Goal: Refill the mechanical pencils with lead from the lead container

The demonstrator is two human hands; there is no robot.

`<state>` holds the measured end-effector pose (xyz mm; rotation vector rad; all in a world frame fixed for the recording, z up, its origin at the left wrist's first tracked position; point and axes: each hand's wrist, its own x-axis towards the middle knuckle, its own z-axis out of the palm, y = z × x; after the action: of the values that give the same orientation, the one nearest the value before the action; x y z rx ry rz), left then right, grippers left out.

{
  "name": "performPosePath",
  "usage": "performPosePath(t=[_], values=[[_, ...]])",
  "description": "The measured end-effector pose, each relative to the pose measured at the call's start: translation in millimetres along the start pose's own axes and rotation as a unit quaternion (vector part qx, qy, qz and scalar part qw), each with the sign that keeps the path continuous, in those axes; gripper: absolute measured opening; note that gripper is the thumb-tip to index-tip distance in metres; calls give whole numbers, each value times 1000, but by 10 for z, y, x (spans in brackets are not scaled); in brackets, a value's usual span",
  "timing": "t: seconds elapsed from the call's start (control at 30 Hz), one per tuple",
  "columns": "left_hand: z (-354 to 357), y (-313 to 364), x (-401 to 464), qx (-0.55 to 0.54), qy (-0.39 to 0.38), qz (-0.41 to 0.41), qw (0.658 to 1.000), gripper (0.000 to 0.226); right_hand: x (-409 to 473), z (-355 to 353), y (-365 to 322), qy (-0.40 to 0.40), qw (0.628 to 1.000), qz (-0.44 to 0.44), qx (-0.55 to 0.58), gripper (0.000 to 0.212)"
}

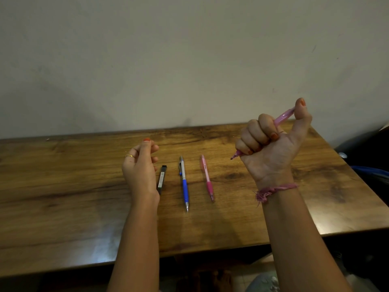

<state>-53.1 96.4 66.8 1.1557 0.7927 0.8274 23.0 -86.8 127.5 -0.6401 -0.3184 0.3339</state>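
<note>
My right hand (271,144) is raised above the table, fist shut around a purple mechanical pencil (283,118), thumb resting on its back end and its tip pointing down-left. My left hand (140,165) hovers over the table with fingers loosely curled and apart, holding nothing. Just right of that hand a black lead container (161,178) lies flat on the wooden table (73,186). A blue and silver mechanical pencil (184,183) lies beside the container, tip toward me. Further right lies a pink mechanical pencil (207,178), also tip toward me.
A plain wall rises behind the table's far edge. Dark and blue objects (368,165) sit off the table's right side. The table's front edge runs across the lower view, with my knees beneath it.
</note>
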Motion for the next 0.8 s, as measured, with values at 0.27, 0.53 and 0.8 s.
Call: performPosePath(t=[0.27,0.53,0.8], values=[[-2,4,4,1,1,-1,1000,9,4,9,-1,4,1000,4,1,57],[1,9,0,3,0,3,1000,10,9,3,8,9,1000,3,4,58],[2,11,3,-1,-2,1,1000,10,6,0,12,10,1000,3,-5,56]])
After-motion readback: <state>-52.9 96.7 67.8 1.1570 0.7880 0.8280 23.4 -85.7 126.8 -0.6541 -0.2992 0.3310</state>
